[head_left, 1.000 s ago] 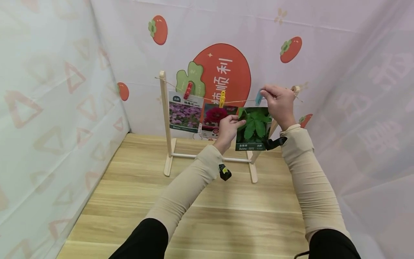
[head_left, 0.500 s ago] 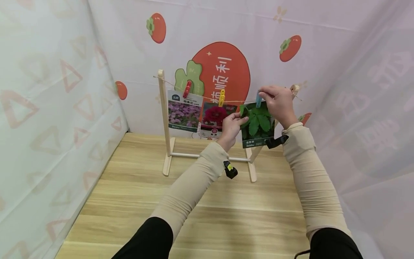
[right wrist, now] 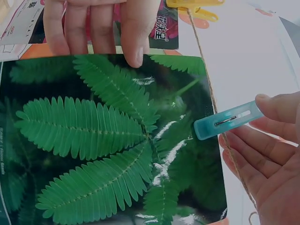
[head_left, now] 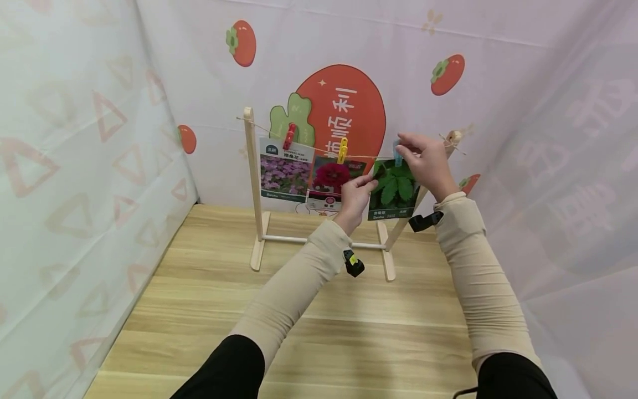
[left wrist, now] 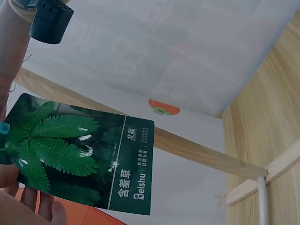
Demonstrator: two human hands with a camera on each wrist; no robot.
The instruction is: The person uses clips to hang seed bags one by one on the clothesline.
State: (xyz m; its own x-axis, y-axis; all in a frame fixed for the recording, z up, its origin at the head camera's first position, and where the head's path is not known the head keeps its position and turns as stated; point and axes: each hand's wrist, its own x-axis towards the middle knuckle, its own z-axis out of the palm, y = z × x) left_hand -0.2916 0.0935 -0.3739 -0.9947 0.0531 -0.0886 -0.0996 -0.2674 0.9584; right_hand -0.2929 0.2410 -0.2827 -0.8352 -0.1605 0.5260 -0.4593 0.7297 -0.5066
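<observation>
A green seed packet (head_left: 394,191) with a fern-like leaf picture hangs at the right part of a twine line (right wrist: 201,51). My left hand (head_left: 356,197) pinches its left edge between thumb and fingers. A blue clothespin (right wrist: 229,121) overlaps the packet's top edge and the twine in the right wrist view. My right hand (head_left: 430,163) pinches the clothespin's outer end, its other fingers behind the twine. Left of the packet, a red flower packet (head_left: 329,180) hangs under a yellow clothespin (head_left: 342,151), and a purple flower packet (head_left: 284,172) under a red clothespin (head_left: 289,137).
The twine runs between two posts of a wooden stand (head_left: 253,172), which has a white crossbar (head_left: 284,239) low down. It stands on a wood-grain table (head_left: 319,332). A white cloth with persimmon prints (head_left: 209,100) surrounds the table at the back and sides.
The green packet has moved up to the twine, its top edge now under the blue clothespin. The left hand has shifted slightly right and the right hand's fingers have loosened a little.
</observation>
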